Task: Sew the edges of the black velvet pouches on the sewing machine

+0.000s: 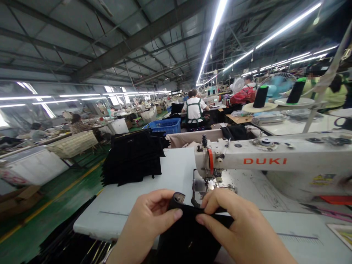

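Note:
Both my hands pinch the top edge of a black fabric piece [189,234] in front of the sewing machine [264,157]. My left hand [150,220] grips its left corner between thumb and fingers, where the edge curls over and shows a lighter underside. My right hand [233,220] pinches the same edge farther right, close to the presser foot [202,187]. The lower part of the fabric hangs toward me, over the table's front edge. Whether any of the cloth lies under the needle is hidden by my right hand.
A stack of black fabric pieces [134,156] lies at the table's left back. Pink-handled scissors [327,212] rest at the right. Two black thread cones [260,97] stand behind the machine. Beyond are a blue crate [165,125] and a seated co-worker [194,108].

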`<act>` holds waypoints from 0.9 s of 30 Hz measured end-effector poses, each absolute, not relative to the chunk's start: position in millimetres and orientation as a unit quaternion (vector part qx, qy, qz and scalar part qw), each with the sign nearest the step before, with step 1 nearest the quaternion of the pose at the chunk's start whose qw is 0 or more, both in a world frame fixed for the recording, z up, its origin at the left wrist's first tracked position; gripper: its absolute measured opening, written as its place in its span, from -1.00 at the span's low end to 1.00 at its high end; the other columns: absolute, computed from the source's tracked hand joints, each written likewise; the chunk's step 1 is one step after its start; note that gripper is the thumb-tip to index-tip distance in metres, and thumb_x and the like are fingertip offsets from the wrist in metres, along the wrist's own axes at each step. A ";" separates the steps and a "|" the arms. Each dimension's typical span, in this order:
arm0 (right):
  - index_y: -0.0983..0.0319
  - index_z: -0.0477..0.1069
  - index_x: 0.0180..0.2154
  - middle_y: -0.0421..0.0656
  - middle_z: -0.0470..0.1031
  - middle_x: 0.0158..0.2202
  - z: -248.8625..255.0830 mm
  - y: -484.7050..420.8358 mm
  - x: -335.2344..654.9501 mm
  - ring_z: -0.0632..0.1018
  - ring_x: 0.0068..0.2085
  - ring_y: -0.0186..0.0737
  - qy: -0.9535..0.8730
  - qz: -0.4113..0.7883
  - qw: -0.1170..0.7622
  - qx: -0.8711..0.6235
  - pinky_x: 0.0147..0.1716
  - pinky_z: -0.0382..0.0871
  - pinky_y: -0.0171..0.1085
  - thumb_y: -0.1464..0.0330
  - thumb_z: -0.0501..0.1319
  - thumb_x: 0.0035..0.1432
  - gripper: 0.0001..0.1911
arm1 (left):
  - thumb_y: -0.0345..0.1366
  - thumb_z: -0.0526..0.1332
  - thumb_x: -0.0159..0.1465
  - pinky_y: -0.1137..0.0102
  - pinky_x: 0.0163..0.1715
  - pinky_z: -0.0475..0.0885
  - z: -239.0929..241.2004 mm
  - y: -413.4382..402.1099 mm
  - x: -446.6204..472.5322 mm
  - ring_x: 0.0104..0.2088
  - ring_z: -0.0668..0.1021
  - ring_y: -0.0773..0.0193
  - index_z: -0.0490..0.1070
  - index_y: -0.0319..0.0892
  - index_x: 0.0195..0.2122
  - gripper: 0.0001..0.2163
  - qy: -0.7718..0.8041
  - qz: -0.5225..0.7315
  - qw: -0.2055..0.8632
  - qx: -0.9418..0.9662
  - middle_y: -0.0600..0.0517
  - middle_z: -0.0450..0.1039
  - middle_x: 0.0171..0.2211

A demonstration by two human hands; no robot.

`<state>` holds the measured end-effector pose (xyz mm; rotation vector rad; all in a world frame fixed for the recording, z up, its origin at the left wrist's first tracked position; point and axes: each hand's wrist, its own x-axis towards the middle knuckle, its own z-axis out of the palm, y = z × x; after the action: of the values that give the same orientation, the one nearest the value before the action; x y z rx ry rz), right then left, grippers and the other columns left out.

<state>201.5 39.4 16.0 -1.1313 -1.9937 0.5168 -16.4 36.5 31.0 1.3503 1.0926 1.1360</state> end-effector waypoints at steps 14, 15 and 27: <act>0.17 0.35 -0.38 -0.20 0.40 -0.33 5.0 28.8 194.1 0.40 -0.28 -0.17 -0.806 0.129 0.449 -0.363 -0.31 0.32 -0.20 0.49 0.26 0.14 -0.86 | -0.29 0.41 0.12 0.45 -0.23 0.48 26.6 25.8 -14.1 -0.28 0.57 0.22 0.60 -0.16 -0.29 -0.86 0.480 0.448 0.472 0.588 0.02 0.58 -0.34; 0.17 0.36 -0.37 -0.20 0.41 -0.31 5.9 29.1 194.1 0.41 -0.27 -0.16 -0.805 0.137 0.445 -0.366 -0.30 0.34 -0.19 0.50 0.28 0.11 -0.85 | -0.29 0.42 0.12 0.45 -0.22 0.49 25.8 25.4 -14.4 -0.27 0.58 0.21 0.60 -0.15 -0.29 -0.86 0.482 0.447 0.475 0.585 0.02 0.58 -0.33; 0.14 0.48 -0.33 -0.29 0.54 -0.22 25.1 33.6 202.0 0.50 -0.16 -0.26 -0.802 0.326 0.398 -0.303 -0.13 0.35 -0.26 0.52 0.26 0.13 -0.86 | -0.27 0.43 0.10 0.44 -0.22 0.46 35.7 25.0 -10.3 -0.26 0.59 0.19 0.59 -0.16 -0.27 -0.82 0.458 0.401 0.525 0.595 -0.01 0.60 -0.31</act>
<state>202.0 33.6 25.1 -0.7662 -2.0320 0.8264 -10.3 25.0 35.7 1.4233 1.0953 0.9592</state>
